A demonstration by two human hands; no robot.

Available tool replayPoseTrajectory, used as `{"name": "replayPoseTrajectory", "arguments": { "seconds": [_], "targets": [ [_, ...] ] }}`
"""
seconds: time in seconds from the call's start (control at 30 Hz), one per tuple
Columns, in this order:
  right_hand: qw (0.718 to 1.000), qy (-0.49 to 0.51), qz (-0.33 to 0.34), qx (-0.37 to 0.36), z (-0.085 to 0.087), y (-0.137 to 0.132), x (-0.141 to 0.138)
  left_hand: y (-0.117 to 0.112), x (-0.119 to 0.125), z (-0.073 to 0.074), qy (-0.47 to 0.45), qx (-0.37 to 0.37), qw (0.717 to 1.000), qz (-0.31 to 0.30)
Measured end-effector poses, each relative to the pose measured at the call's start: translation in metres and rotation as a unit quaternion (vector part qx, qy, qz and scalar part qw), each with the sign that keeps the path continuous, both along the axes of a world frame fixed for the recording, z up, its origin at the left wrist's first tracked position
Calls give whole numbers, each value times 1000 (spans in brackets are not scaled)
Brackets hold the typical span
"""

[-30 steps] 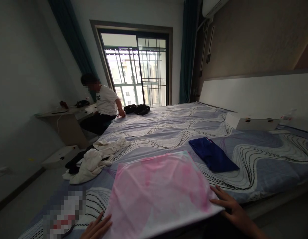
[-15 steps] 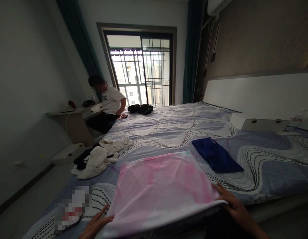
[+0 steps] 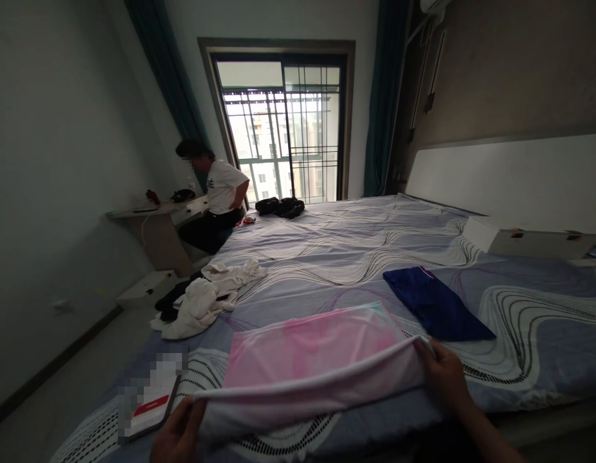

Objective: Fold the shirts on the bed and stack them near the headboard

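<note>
On the bed (image 3: 326,251), my left hand (image 3: 177,434) and right hand (image 3: 445,376) each grip a near corner of the pink cloth (image 3: 312,350), lifting its edge.

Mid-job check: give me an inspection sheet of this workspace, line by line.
Surface: bed with a wavy-patterned cover, lying mostly flat.
Job's things: pink garment spread out, near edge raised off the bed.
Clutter: folded blue garment, white clothes pile, black clothes, card, white box by the headboard.
Grippers: left hand and right hand each grip the raised edge.
Cables: pale cord hanging off the desk.
Surroundings: another person seated at the desk; barred window; curtains.
</note>
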State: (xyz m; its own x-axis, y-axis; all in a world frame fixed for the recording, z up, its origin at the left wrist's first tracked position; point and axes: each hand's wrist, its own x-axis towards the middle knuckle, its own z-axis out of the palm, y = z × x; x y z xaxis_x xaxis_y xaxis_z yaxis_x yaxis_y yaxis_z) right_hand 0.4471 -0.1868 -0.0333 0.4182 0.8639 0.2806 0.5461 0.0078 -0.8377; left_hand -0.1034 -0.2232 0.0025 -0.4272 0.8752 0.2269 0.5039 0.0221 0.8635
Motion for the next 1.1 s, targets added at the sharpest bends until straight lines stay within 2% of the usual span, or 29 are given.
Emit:
{"name": "replayPoseTrajectory", "arguments": {
  "seconds": [0.07, 0.17, 0.23, 0.3, 0.4, 0.47, 0.57, 0.67, 0.8, 0.93, 1.0, 1.03, 1.07, 1.1],
  "targets": [
    [1000, -27, -5, -4, 10, 34, -7, 32, 5, 8, 26, -10, 999, 31],
    [997, -56, 25, -41, 17, 86, -11, 84, 13, 10, 45, -47, 998, 24],
    [992, -59, 58, -96, 12, 115, -10, 112, 18, 5, 30, -85, 996, -6],
    [985, -59, 73, -142, 2, 134, -7, 129, 18, -3, 15, -123, 992, -35],
    [985, -43, 70, -152, -13, 146, 3, 138, 13, -14, -34, -156, 985, -63],
    [985, 3, 83, -149, -18, 147, 9, 138, 9, -17, -114, -171, 976, -67],
    [975, 112, 108, -156, -19, 148, 14, 140, 9, -14, -238, -187, 951, -62],
    [962, 183, 101, -179, -17, 152, 13, 146, 14, -6, -288, -215, 932, -52],
    [960, 186, 66, -198, -18, 162, 14, 156, 20, 2, -236, -235, 943, -14],
    [966, 157, 13, -206, -10, 168, 14, 163, 27, 11, -151, -198, 968, 45],
    [978, 107, -27, -176, -1, 163, -4, 161, 44, 13, -74, -135, 986, 58],
    [989, 56, -39, -135, 2, 157, -22, 159, 58, 12, -12, -86, 995, 42],
    [996, -9, -43, -81, 4, 149, -45, 155, 75, 9, 63, -34, 997, 8],
    [995, -95, -18, -13, 4, 139, -73, 152, 95, 3, 153, 20, 987, -50]
  ]
}}
